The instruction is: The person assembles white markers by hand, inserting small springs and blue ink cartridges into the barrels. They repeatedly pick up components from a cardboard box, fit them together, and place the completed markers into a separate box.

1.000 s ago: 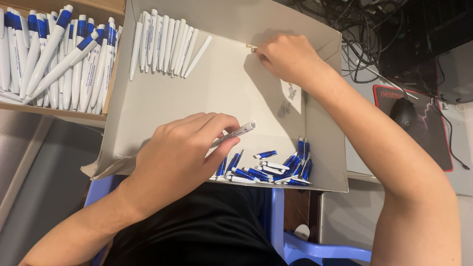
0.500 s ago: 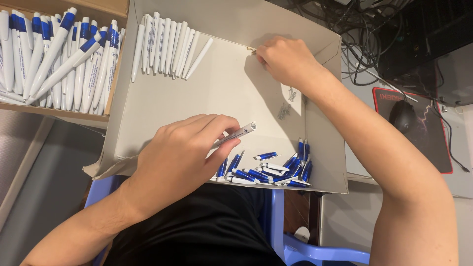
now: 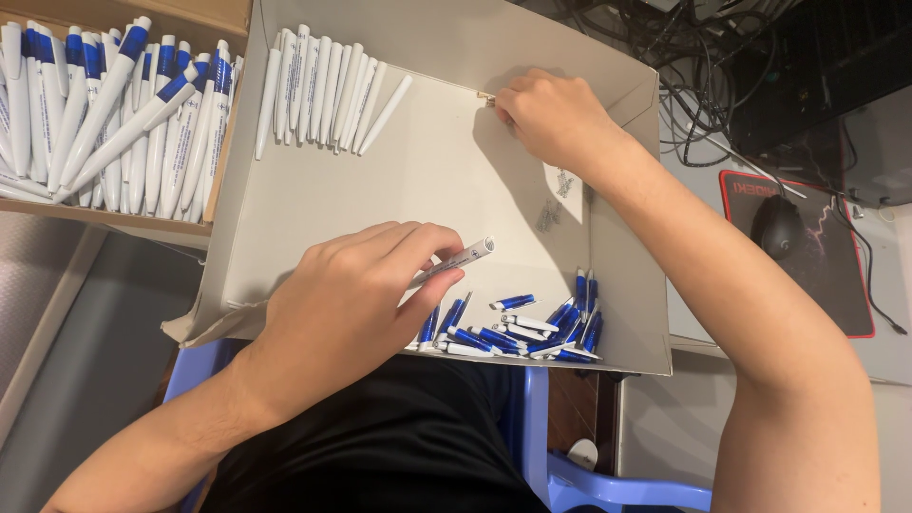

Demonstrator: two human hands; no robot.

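My left hand (image 3: 356, 299) grips a white pen barrel (image 3: 458, 260) over the near part of an open cardboard box (image 3: 418, 180), its open tip pointing right and up. My right hand (image 3: 551, 114) is at the box's far side, fingers pinched on a small thin metal-tipped part (image 3: 488, 98). A row of white pen barrels (image 3: 328, 90) lies at the far left of the box. A pile of blue and white pen caps (image 3: 522, 328) lies in the near right corner, just right of my left hand.
A second cardboard box (image 3: 223, 152) at the left holds several assembled white and blue pens (image 3: 114, 104). To the right are tangled black cables (image 3: 722, 57), a black mouse (image 3: 774, 226) on a dark mat and a blue plastic stool (image 3: 608, 484) below.
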